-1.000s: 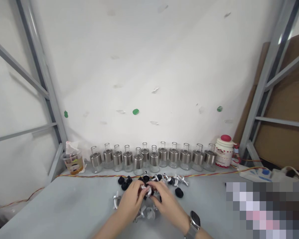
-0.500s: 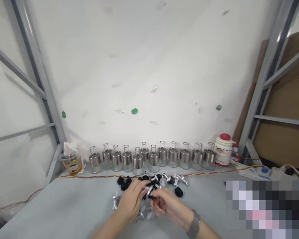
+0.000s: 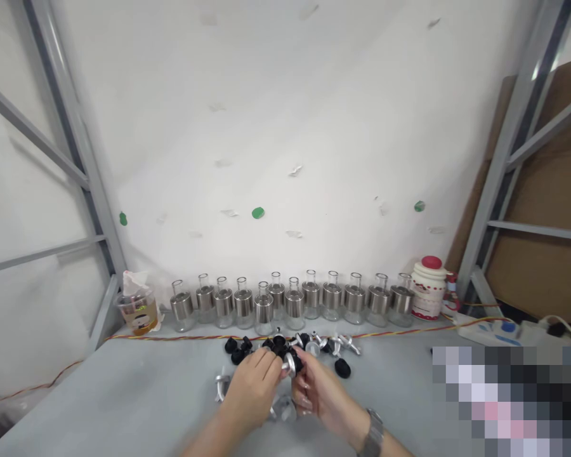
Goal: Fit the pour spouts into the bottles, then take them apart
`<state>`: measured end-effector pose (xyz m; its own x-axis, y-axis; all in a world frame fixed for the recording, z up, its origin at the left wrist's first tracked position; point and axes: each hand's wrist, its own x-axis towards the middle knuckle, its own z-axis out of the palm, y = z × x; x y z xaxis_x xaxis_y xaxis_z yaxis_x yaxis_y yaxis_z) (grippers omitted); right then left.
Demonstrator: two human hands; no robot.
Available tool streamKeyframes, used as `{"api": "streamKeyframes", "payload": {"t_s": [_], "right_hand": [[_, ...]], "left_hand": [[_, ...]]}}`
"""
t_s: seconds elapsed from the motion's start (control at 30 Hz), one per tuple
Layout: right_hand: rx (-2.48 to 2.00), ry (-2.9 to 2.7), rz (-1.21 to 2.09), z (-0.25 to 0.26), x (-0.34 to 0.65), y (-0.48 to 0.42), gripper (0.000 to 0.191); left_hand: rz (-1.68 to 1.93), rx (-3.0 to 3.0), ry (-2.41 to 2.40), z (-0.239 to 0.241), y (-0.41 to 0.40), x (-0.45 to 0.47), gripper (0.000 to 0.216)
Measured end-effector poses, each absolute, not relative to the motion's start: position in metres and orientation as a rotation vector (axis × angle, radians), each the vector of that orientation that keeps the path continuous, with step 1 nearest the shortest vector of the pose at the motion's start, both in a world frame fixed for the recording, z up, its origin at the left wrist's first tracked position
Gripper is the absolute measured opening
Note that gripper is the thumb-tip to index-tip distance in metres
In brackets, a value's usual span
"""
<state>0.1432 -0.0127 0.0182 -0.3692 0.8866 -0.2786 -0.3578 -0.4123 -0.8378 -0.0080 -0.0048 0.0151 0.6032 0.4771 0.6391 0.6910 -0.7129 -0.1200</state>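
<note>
Between my hands is a bottle pourer (image 3: 291, 365) with a silver collar and a black stopper end. My left hand (image 3: 253, 384) pinches its silver spout side from the left. My right hand (image 3: 316, 387), with a grey watch strap at the wrist, grips the black end from the right. Just beyond my fingers lies a loose heap of black stoppers (image 3: 238, 355) and silver spouts (image 3: 349, 344). One black stopper (image 3: 342, 368) sits apart on the right. Below my hands are clear plastic pieces (image 3: 284, 408), partly hidden. Another silver spout (image 3: 222, 386) lies left of my left hand.
Several glass bottles with metal sleeves (image 3: 263, 308) stand uncapped along the wall. A plastic cup (image 3: 140, 312) is at their left, a white jar with a red lid (image 3: 428, 289) at their right. A twisted cable (image 3: 195, 337) crosses the table toward a power strip (image 3: 488, 330).
The pourer has turned in my fingers, so its black end now points right and its silver collar shows more. My right hand has shifted slightly up and right along with it.
</note>
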Motion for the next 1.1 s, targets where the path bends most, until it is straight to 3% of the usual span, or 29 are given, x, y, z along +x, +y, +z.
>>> {"api": "streamKeyframes", "payload": {"t_s": [0.23,0.53,0.73,0.83,1.0,1.1], "right_hand": [[-1.12,-1.101,1.417,0.01,0.139,-0.005,0.054],[-1.192,-1.513,0.701,0.02,0.142,-0.023,0.046],[-0.923,-1.915,0.092,0.03,0.153,-0.036,0.032],[-0.912,-1.877,0.223,0.03,0.153,-0.034,0.032],[-1.186,-1.301,1.206,0.019,0.143,-0.017,0.042],[-1.172,-1.126,1.458,0.014,0.14,-0.013,0.041]], "left_hand": [[-0.875,-2.494,-1.001,0.013,-0.017,0.003,0.02],[-1.502,-2.845,-1.585,0.019,-0.026,0.014,0.038],[-1.715,-2.967,-1.8,0.025,-0.031,0.016,0.042],[-1.609,-2.952,-1.717,0.023,-0.029,0.012,0.044],[-1.198,-2.843,-1.152,0.02,-0.021,-0.003,0.035],[-0.942,-2.705,-0.855,0.02,-0.017,-0.009,0.033]]}}
